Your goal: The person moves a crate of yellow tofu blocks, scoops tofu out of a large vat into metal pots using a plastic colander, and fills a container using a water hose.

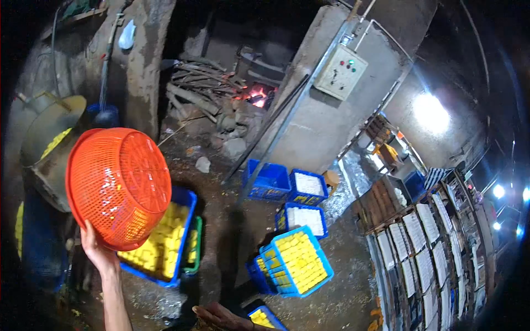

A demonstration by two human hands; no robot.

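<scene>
Left hand (99, 251), at eight o'clock, grips the lower rim of one orange-red perforated plastic basket (118, 187); the basket is tilted at nine o'clock, its base turned toward three. Right hand (218, 316) is at six o'clock near the bottom edge of view, fingers slightly bent; I cannot tell whether it holds anything. Behind the basket, at eight o'clock, one large blue plastic crate of yellow blocks (185, 237) shows its rim, one green plastic crate (199, 243) just beside it. A strip of dark floor (215, 198) separates these from one light-blue crate of yellow blocks (279, 276) and one darker blue crate (258, 282) near five o'clock. Toward four o'clock are two blue crates with white contents (282, 222); one more blue crate (268, 180) sits at centre.
</scene>
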